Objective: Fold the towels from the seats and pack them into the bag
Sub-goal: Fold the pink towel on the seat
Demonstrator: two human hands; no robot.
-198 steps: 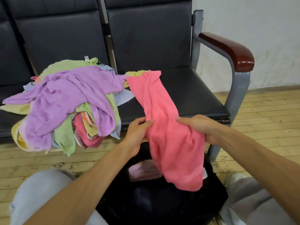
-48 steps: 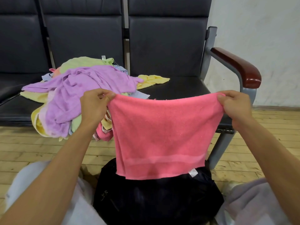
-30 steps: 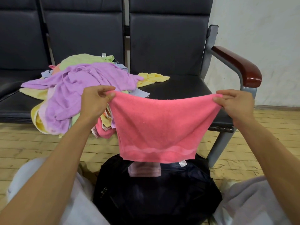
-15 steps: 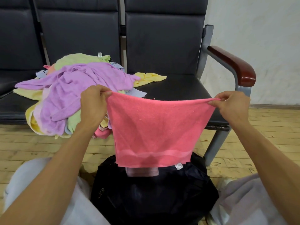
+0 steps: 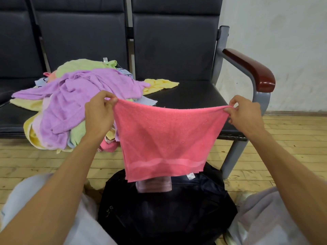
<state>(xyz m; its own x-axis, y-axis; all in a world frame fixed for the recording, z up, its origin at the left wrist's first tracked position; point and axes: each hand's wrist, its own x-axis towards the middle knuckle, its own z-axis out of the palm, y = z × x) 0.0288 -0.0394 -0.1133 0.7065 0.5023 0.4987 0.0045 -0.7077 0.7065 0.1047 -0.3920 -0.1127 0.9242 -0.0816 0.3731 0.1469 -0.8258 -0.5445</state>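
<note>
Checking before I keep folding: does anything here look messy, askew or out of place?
The towel pile slumps over the middle seat's front edge, ends dangling toward the floor, and a yellow towel strays onto the right seat. Nothing looks damaged.

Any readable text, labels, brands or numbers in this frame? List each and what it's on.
None legible.
On the pink towel, a corner tag: too small to read.
On the green towel, a white tag: too small to read.
On the black bag, a pale mark: blurred, unreadable.
</note>
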